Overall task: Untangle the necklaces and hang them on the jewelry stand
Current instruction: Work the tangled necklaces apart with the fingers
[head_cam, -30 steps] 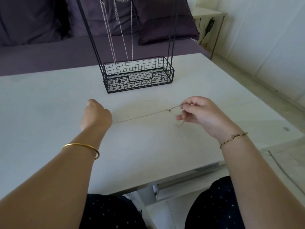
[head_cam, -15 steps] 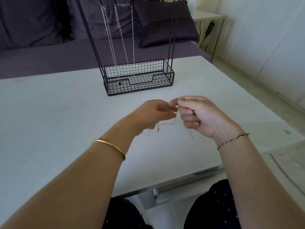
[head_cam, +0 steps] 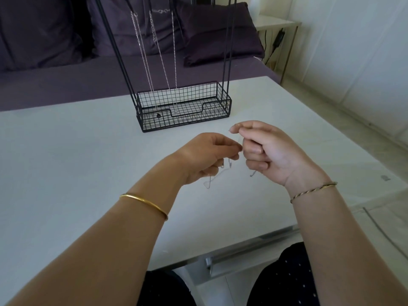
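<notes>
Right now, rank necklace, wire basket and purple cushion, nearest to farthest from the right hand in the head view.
1. necklace, pinched in the right hand.
2. wire basket, ahead on the table.
3. purple cushion, on the sofa behind.

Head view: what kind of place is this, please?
Probably a home living room: a purple sofa with cushions behind the white table, a side table by the wall, and a jewelry stand on the table.

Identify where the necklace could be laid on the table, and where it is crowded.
Bare tabletop lies left of the left hand and right of the right hand. Crowded: between the hands, where the necklace dangles, and at the jewelry stand.
</notes>
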A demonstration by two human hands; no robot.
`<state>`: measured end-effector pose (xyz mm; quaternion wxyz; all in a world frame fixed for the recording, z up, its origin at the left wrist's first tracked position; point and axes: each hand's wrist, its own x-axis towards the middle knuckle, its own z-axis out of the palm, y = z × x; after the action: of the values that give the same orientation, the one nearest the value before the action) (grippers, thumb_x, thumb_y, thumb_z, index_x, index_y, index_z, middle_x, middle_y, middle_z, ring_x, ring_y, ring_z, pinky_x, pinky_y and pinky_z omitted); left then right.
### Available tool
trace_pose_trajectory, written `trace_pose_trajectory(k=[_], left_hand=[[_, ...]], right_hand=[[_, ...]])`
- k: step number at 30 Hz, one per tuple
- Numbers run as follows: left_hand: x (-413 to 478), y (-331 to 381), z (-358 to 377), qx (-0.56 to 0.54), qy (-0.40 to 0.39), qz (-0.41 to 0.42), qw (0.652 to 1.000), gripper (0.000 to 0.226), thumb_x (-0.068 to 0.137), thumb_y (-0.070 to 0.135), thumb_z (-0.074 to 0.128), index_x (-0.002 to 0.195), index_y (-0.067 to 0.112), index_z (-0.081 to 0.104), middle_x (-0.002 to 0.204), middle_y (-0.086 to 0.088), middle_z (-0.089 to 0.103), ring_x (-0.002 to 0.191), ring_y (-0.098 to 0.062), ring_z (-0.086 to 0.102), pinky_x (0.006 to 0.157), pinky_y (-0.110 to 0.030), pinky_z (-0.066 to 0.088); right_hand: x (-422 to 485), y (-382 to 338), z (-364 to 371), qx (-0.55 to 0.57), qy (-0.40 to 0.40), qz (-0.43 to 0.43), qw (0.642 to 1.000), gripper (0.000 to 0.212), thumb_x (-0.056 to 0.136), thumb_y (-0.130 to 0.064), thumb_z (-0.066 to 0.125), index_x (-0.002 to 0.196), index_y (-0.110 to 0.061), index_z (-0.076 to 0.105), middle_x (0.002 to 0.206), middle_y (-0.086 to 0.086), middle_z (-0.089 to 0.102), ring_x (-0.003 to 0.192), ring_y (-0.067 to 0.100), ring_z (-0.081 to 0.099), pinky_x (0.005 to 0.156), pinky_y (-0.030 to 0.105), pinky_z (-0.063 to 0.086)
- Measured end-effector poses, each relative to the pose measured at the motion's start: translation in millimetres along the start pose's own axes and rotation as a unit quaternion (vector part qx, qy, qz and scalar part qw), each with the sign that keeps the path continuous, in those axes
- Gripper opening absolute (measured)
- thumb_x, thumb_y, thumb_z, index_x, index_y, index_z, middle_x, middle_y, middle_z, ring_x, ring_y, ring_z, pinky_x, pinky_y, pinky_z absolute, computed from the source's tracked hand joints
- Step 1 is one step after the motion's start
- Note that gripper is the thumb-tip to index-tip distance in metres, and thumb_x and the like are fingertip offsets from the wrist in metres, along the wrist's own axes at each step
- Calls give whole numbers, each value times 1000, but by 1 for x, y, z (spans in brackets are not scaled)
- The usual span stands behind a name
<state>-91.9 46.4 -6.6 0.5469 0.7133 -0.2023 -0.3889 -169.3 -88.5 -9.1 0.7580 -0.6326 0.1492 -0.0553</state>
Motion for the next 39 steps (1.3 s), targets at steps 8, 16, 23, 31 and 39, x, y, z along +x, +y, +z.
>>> trace_pose_trajectory(k=[8, 16, 23, 31, 39], left_hand=[[-4, 3, -13, -41, 15, 5, 999, 14, 92, 4, 57, 96, 8, 70, 76, 0, 66, 39, -4, 27, 37, -13, 26], [-6, 3, -20, -66, 24, -5, 997, 17, 92, 0, 55, 97, 5, 70, 81, -3, 70, 39, -3, 26, 36, -12, 26], [-6, 5, -20, -73, 46, -6, 996, 12, 90, 0, 58, 92, 6, 69, 78, -3, 68, 37, -3, 28, 36, -12, 26], [-4, -1, -30, -26, 143, -18, 989, 12, 90, 1, 60, 92, 7, 69, 84, -5, 67, 37, -3, 30, 36, -14, 28], [3, -12, -35, 86, 231, -30, 969, 11, 88, 5, 60, 91, 11, 69, 97, -9, 68, 53, -12, 34, 50, -21, 36]], right_hand=[[3, 2, -3, 28, 80, -24, 996, 14, 92, -8, 53, 87, -12, 66, 48, -2, 43, 36, 7, 18, 37, 18, 18], [5, 1, -2, 74, 92, -6, 993, 18, 93, -12, 51, 84, -11, 66, 49, -4, 41, 36, 7, 19, 38, 18, 22], [8, 2, 0, 103, 136, -10, 985, 15, 89, -12, 57, 81, -12, 70, 59, -4, 47, 41, 7, 27, 44, 19, 30], [7, 5, -10, -15, 244, -7, 970, 8, 87, -9, 62, 87, -10, 71, 65, 0, 47, 38, 7, 29, 44, 21, 29], [4, 4, -19, 78, 234, 24, 969, 19, 91, -1, 51, 83, -9, 66, 62, 4, 57, 38, 7, 39, 41, 16, 41]])
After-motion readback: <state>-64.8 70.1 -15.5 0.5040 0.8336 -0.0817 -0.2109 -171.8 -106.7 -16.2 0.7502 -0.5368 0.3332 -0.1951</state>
